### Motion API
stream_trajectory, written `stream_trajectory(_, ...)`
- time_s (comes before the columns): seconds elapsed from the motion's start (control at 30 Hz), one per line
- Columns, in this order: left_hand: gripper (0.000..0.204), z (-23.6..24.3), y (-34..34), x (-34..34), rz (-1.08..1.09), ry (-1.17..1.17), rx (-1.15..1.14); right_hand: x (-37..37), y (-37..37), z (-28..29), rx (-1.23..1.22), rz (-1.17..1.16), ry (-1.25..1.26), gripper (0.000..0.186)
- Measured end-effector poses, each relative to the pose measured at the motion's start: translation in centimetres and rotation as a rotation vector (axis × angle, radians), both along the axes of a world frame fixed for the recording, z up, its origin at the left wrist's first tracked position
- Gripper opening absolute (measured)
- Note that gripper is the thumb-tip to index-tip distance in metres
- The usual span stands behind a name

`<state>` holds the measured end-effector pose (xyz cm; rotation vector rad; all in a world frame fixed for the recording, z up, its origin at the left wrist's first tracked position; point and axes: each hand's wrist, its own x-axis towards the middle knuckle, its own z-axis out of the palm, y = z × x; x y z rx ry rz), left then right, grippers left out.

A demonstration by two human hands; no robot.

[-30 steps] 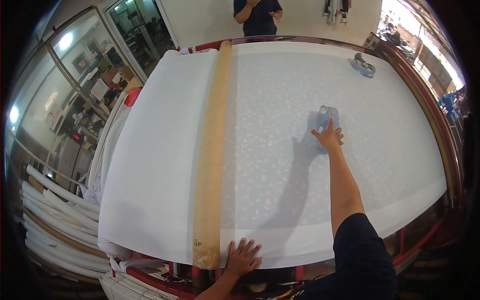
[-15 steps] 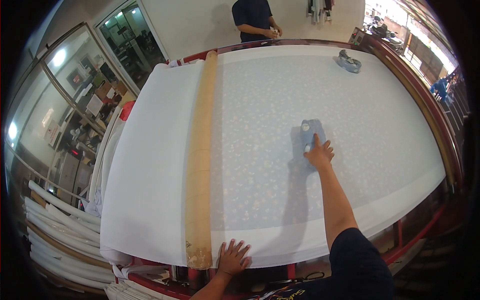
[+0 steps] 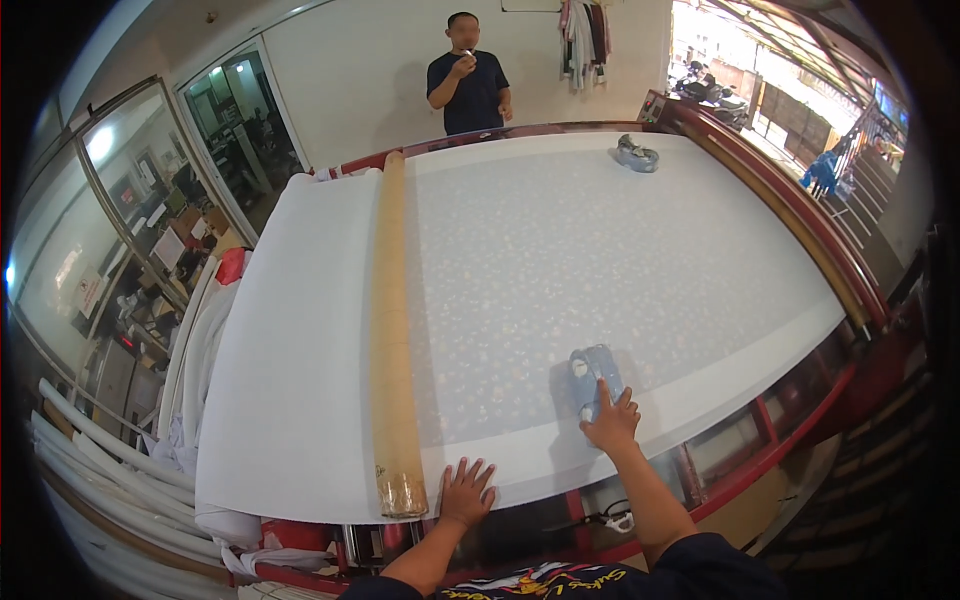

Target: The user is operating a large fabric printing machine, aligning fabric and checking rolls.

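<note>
My left hand (image 3: 466, 492) lies flat with fingers spread on the near edge of the white sheet, just right of the cardboard tube's near end. My right hand (image 3: 612, 421) grips the near end of a grey-blue wrapped block (image 3: 597, 372), its index finger stretched along the top. The block rests on a pale sheet with a small, faint speckled pattern (image 3: 540, 270), close to its near border. The long tan cardboard tube (image 3: 393, 330) lies across the sheets from near to far. Left of it spreads plain white material (image 3: 290, 360).
A second grey-blue wrapped object (image 3: 637, 157) lies at the far right corner. Red machine rails (image 3: 770, 190) frame the table. Across it stands another person (image 3: 470, 92), one hand raised. Several long white rolls (image 3: 110, 465) are stacked at left. Scissors (image 3: 612, 519) sit below the near edge.
My right hand and the grey-blue block have come nearer to the table's near edge. My left hand stays there. The view has tilted up, and the other person has raised a hand.
</note>
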<state>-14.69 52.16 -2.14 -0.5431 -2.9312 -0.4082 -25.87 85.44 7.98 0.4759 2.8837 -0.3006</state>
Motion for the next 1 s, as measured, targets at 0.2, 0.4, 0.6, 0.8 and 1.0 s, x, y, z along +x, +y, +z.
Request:
stream_trajectory(0.2, 0.056, -0.6, -0.7, 1.0, -0.023, -0.039, 0.007, 5.8, -0.6, -0.1, 0.013, -0.019, 0.044, 0.107)
stream_trajectory(0.4, 0.057, -1.3, -3.3, 5.9, 0.005, -0.04, 0.041, 7.5, -1.3, 0.0, 0.0, -0.08, 0.039, 0.11)
stream_trajectory(0.6, 0.052, -1.3, -4.7, 7.2, -0.024, -0.011, 0.082, 8.0, -1.4, -0.1, -0.002, -0.091, 0.052, 0.109)
stream_trajectory(0.8, 0.05, -1.4, -4.9, 7.4, -0.013, -0.002, 0.104, 8.1, -1.6, -0.8, 0.007, -0.107, 0.114, 0.11)
stream_trajectory(1.0, 0.048, -1.6, -4.6, 6.9, -0.009, -0.01, 0.12, 4.1, -1.0, -0.5, -0.073, -0.263, 0.068, 0.114)
